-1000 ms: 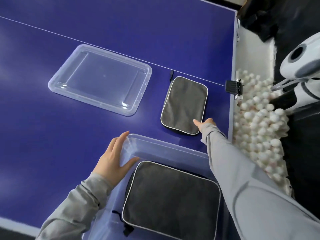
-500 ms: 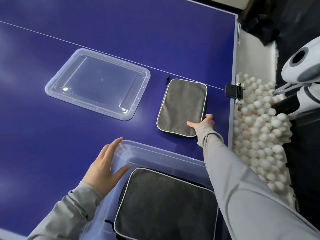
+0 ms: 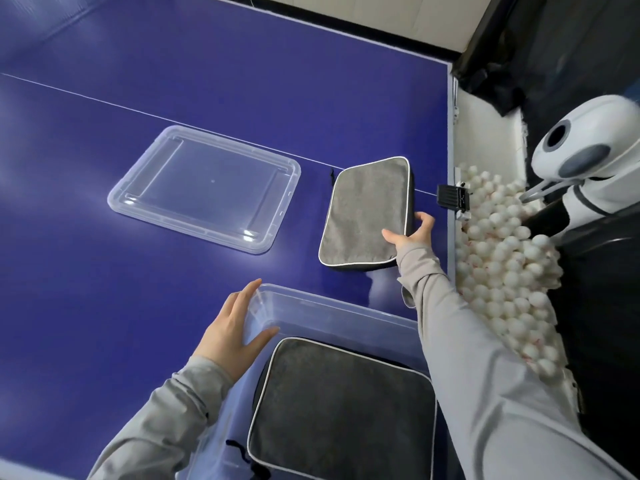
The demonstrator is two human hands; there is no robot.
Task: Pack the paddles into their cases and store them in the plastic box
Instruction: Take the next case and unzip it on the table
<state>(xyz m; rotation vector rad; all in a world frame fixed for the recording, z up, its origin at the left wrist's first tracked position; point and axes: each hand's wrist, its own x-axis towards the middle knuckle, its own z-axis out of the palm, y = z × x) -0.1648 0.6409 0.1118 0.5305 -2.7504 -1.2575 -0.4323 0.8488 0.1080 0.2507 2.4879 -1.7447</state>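
Observation:
A grey paddle case (image 3: 363, 213) with white piping lies on the blue table, its right side tilted up. My right hand (image 3: 412, 233) grips its near right corner, thumb on top and fingers curled round the edge. A second, darker grey case (image 3: 343, 410) lies inside the clear plastic box (image 3: 332, 310) at the near edge. My left hand (image 3: 232, 330) rests on the box's far left corner with fingers straight, thumb inside the rim.
The box's clear lid (image 3: 204, 188) lies flat on the blue table (image 3: 138, 81) to the left of the case. A black net clamp (image 3: 452, 197) sits on the table's right edge. Beyond it are a heap of white balls (image 3: 502, 265) and a white ball machine (image 3: 581, 161).
My right hand has closed round the case's near right corner and tipped that side off the table. The case has turned slightly. My left hand stays on the box corner.

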